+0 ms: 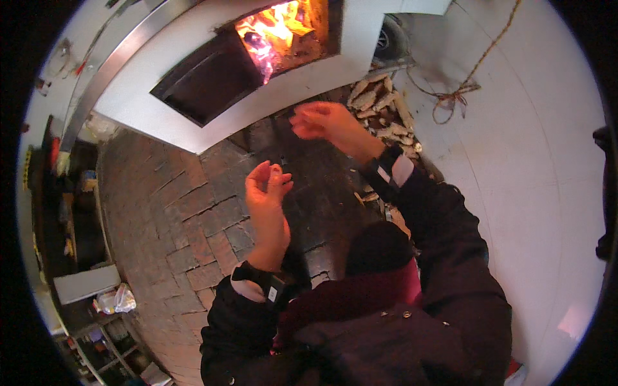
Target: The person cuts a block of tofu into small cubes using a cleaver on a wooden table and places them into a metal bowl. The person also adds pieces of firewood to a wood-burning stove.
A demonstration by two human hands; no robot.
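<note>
My left hand point(268, 188) is raised over the brick floor, its fingers loosely curled and no object visible in it. Farther forward, my right hand point(321, 123) hovers below the front of a white stove point(309, 87), fingers bent and apart from the thumb, with nothing visible in them. Bright flames point(280, 29) burn in the stove's opening, and a dark panel point(212, 77) lies to their left. Beside my right hand is a pile of corncobs point(367, 99) against the wall. A dark band with a small box is strapped to each wrist.
Brick paving point(193, 231) spreads to the left and below the stove. A knotted rope point(454, 94) hangs at the white wall on the right. A dark wheel-like object point(390, 41) sits in a recess. Shelves point(82, 217) and a plastic bag point(118, 299) stand at left.
</note>
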